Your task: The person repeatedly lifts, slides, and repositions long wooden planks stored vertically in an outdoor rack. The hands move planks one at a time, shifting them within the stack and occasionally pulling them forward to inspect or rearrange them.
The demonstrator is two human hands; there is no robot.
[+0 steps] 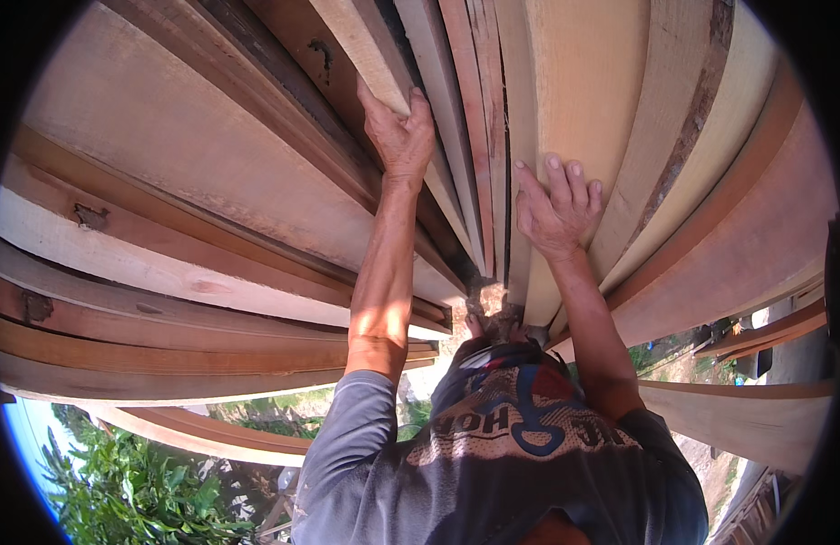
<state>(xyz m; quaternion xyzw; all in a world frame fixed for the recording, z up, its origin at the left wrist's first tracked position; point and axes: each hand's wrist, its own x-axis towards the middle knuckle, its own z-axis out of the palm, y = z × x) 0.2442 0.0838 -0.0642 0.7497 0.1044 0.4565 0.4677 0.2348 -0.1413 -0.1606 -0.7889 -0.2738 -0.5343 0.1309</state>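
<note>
Left hand: the left hand (398,138) was at the upper middle, its fingers and thumb grasping the narrow board from both sides.
Narrow board: the narrow board (364,41) was pale and ran from the top edge through that grip, down among its neighbours toward the feet (475,327).
Right hand: the right hand (558,213) lay on the wide board, fingers outstretched and apart, clasping nothing.
Wide board: the wide board (588,77) was pale and smooth, to the right of the narrow board.
Between them: a grey board (431,68) and a reddish board (463,77) stood on edge.
Left side: a dark board (297,41) with a knot hole was just beside the narrow board; a broad board (157,127) fanned out beyond it.
Right side: a bark-streaked board (670,100) was next to the wide board.
Below: the shirt (511,490) was dark; green plants (134,486) grew at lower left.
</note>
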